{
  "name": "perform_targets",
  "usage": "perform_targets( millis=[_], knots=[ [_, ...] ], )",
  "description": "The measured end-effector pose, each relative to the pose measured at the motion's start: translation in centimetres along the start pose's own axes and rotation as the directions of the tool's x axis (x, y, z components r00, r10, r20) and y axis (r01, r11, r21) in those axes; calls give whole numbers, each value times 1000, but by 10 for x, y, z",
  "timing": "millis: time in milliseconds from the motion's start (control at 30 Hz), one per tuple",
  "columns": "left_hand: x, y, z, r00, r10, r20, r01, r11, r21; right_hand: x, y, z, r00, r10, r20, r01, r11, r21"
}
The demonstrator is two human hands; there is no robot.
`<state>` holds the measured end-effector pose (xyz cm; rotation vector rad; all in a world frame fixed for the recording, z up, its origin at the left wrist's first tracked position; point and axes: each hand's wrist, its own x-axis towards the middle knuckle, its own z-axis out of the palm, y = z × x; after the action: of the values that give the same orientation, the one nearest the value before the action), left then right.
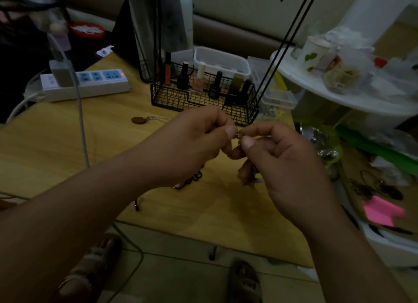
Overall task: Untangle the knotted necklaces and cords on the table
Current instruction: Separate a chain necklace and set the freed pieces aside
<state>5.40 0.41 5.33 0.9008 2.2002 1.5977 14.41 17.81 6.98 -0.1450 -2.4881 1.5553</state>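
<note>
Above the wooden table [67, 139], my left hand [192, 142] and my right hand [278, 160] meet, both pinching a small gold knot of necklace [239, 136] between thumbs and fingertips. A dark chain [192, 180] hangs from under my left hand down onto the table, its black end piece [136, 207] near the front edge. A silver chain with a round brown pendant [138, 120] lies further back on the left. Most of the held necklace is hidden by my fingers.
A black wire basket [203, 96] with nail polish bottles stands just behind my hands. A white power strip [86, 85] with a plugged cable lies at the left. A white shelf [339, 94] and cluttered bags crowd the right side. My sandalled feet show below the table edge.
</note>
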Motion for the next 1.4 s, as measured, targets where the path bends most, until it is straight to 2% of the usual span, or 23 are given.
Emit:
perform_targets(
  millis=[133, 300, 367, 500, 700, 800, 900, 1167, 1400],
  knots=[
    [2, 2, 0, 996, -89, 27, 93, 977, -192, 2, 2, 4, 995, -90, -53, 85, 992, -92],
    [0, 0, -3, 996, -90, -11, 87, 980, -178, 2, 2, 11, 994, -97, -46, 89, 985, -146],
    [-2, -1, -3, 998, -40, -42, 33, 990, -136, 1, 1, 13, 994, -92, -55, 83, 986, -148],
    [-8, -5, -1, 987, 137, -85, -131, 989, 69, 1, 0, 13, 997, -67, -35, 60, 985, -164],
    [-9, -10, -1, 981, 174, -88, -151, 965, 216, 2, 3, 16, 996, -88, 14, 88, 961, -261],
    [-8, -11, -3, 983, 166, -75, -146, 964, 220, 2, 3, 16, 994, -111, 3, 107, 951, -291],
    [-7, -11, -6, 987, 146, -70, -131, 974, 185, 4, 2, 18, 993, -113, -15, 105, 960, -261],
    [-3, -7, -11, 998, 59, -10, -59, 998, -12, 9, -1, 13, 1000, 23, -14, -23, 1000, -5],
    [-3, -4, -9, 999, 45, -6, -45, 999, -15, 8, 1, 10, 999, -13, -34, 11, 999, -39]
  ],
)
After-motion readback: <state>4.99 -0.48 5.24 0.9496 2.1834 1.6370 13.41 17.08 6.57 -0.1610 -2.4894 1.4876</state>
